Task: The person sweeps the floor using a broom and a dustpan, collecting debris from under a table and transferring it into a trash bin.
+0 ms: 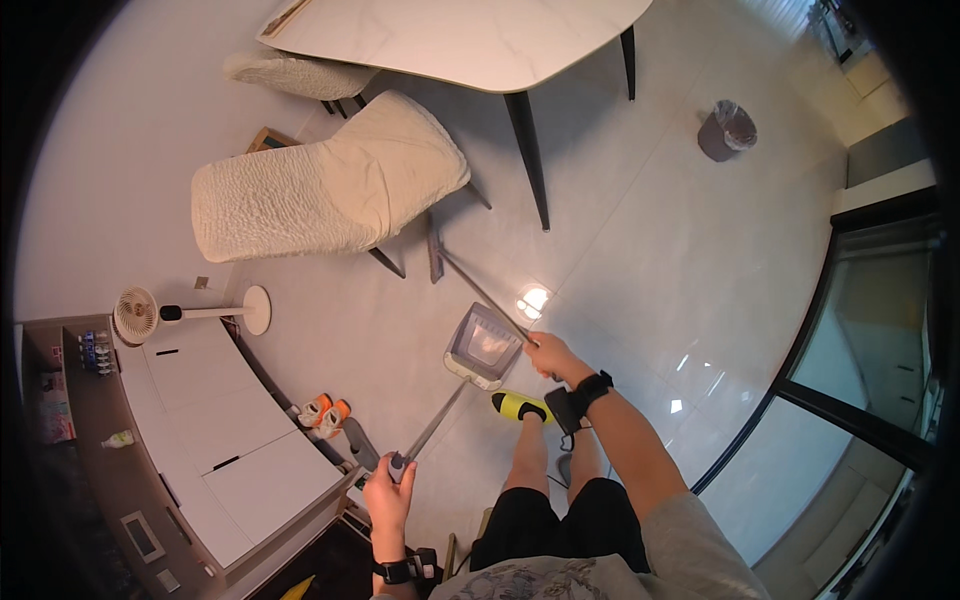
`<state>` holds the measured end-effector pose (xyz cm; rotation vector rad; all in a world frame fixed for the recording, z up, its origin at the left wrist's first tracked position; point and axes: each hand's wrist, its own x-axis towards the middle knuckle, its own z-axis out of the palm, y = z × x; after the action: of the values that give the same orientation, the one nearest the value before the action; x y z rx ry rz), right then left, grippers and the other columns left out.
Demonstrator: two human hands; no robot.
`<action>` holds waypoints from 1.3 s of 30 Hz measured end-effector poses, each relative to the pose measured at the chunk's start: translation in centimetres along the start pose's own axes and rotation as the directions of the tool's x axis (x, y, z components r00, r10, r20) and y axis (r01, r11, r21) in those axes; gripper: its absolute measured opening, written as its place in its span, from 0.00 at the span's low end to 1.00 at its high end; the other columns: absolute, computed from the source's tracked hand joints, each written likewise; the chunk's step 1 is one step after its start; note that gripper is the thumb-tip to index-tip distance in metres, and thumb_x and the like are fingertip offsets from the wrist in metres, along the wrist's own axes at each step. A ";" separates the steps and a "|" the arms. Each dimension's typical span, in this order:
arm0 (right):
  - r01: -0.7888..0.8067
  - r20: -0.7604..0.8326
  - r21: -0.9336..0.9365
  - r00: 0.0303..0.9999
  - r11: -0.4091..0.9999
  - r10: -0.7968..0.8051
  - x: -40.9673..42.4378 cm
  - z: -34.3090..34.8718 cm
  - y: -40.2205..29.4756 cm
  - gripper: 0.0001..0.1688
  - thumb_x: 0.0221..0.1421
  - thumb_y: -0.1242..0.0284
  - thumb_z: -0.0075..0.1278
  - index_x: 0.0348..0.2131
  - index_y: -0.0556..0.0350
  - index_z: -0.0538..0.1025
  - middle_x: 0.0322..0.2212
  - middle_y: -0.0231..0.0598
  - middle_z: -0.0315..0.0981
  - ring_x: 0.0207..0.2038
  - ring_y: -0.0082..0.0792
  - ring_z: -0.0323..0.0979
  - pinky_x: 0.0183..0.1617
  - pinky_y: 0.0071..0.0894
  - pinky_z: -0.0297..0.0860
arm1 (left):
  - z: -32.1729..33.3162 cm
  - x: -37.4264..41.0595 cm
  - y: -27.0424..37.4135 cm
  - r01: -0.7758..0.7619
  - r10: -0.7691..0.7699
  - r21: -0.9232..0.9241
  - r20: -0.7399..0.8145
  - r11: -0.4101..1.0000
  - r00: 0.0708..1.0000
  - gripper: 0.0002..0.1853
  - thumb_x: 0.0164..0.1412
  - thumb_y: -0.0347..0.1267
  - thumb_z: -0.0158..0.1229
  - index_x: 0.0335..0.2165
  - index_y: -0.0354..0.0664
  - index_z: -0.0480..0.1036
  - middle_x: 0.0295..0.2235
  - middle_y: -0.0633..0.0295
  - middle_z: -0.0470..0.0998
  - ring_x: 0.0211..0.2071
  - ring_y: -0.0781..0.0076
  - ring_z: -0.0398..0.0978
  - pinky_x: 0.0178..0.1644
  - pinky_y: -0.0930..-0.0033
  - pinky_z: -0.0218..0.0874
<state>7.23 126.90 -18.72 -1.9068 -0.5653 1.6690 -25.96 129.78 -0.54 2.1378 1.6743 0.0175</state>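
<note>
My left hand (390, 487) is closed around the upper end of the dustpan's long handle. At the other end of that handle, the grey dustpan (486, 343) lies on the floor a little ahead of my feet, its opening facing away from me. My right hand (551, 356) grips the broom's thin handle (484, 294). The broom head (435, 255) touches the floor beside the legs of a cream-covered chair (322, 187), beyond the dustpan. Loose dirt cannot be made out on the floor or in the pan.
A marble-look table (465, 37) with black legs stands ahead. To the left are a pedestal fan (257, 310), a white cabinet (217, 442) and orange-and-white shoes (324, 415). A lined waste bin (726, 133) stands at the far right, and black-framed glass doors (817, 397) are nearer.
</note>
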 end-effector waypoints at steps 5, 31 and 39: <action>-0.023 0.023 0.353 1.000 0.935 0.015 -1.3 -4.5 7.4 0.14 0.56 0.66 0.42 0.35 0.60 0.69 0.12 0.33 0.62 0.09 0.23 0.58 0.12 0.24 0.53 | 1.0 0.3 3.0 0.021 -0.021 0.006 0.068 1.000 0.997 0.19 0.48 0.38 0.62 0.35 0.36 0.71 0.21 0.50 0.74 0.23 0.51 0.73 0.27 0.64 0.63; 0.078 -0.167 0.409 0.986 0.909 -0.009 -5.1 -27.7 8.2 0.14 0.58 0.63 0.38 0.28 0.55 0.66 0.11 0.29 0.59 0.11 0.21 0.56 0.14 0.23 0.54 | 4.4 5.4 17.1 -0.196 0.186 0.028 0.194 0.980 0.963 0.18 0.49 0.41 0.61 0.35 0.39 0.72 0.20 0.51 0.74 0.22 0.52 0.73 0.24 0.62 0.63; -0.097 -0.113 0.430 0.981 0.897 0.160 -9.9 -25.5 15.4 0.14 0.59 0.61 0.40 0.27 0.52 0.66 0.13 0.28 0.61 0.11 0.18 0.58 0.14 0.19 0.56 | 4.9 6.6 17.3 -0.212 0.205 0.016 0.184 0.977 0.961 0.18 0.50 0.41 0.61 0.36 0.40 0.72 0.20 0.52 0.74 0.21 0.55 0.73 0.25 0.63 0.63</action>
<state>30.45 105.80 -18.76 -1.7485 -0.0081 1.5591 -6.87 131.19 -0.83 2.2593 1.3520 -0.1420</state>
